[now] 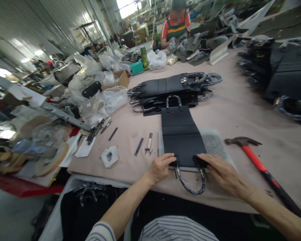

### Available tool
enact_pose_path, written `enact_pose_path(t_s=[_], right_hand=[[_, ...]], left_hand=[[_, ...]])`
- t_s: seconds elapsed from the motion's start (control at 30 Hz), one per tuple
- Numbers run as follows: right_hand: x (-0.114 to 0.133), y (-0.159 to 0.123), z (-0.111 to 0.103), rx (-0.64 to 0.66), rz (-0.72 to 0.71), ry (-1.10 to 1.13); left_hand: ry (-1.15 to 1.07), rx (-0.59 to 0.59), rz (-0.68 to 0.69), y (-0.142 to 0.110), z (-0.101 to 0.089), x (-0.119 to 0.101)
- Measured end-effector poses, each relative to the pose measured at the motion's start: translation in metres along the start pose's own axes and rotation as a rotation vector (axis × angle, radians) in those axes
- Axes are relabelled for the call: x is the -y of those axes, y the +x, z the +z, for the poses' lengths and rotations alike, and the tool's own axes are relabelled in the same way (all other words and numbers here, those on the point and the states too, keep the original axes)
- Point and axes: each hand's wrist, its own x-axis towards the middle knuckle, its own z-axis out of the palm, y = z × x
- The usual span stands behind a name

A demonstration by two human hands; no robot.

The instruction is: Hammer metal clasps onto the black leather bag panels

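A flat black handbag panel point(182, 135) lies lengthwise in front of me, partly over a pale board point(215, 144). It has a plastic-wrapped handle at each end, and the near handle point(196, 192) hangs over toward my body. My left hand point(162, 167) pinches the panel's near left corner. At the near right corner, my right hand point(222, 170) grips the panel's edge, its thumb side hidden against the black material. Left of the panel lie a metal clasp piece point(148, 143) and a dark flat strip point(138, 146).
A claw hammer point(253, 157) with a red and black handle lies at right. Stacked bag panels point(165, 86) sit beyond the work, with another pile point(288, 70) far right. Plastic bags point(112, 98) crowd the left. A co-worker point(177, 28) is across the table.
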Motion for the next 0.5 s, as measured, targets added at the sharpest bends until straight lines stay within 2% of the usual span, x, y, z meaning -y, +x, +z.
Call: enact_pose_path(t_s=[0.07, 0.13, 0.2, 0.27, 0.37, 0.5], right_hand=[[-0.003, -0.001, 0.012, -0.114, 0.122, 0.042], [0.0, 0.003, 0.022, -0.199, 0.177, 0.031], [0.007, 0.009, 0.027, -0.228, 0.178, -0.019], [0.015, 0.014, 0.029, -0.21, 0.157, -0.063], [0.02, 0.017, 0.026, -0.186, 0.149, -0.073], [0.019, 0.015, 0.023, -0.168, 0.157, -0.067]], left_hand=[[0.049, -0.123, -0.261, 0.001, -0.009, 0.006], [0.188, -0.178, -0.55, 0.01, -0.027, 0.015], [0.341, -0.095, -0.82, 0.024, -0.05, 0.026], [0.435, 0.111, -1.007, 0.041, -0.069, 0.038], [0.484, 0.387, -1.1, 0.063, -0.081, 0.051], [0.53, 0.523, -1.121, 0.076, -0.077, 0.06]])
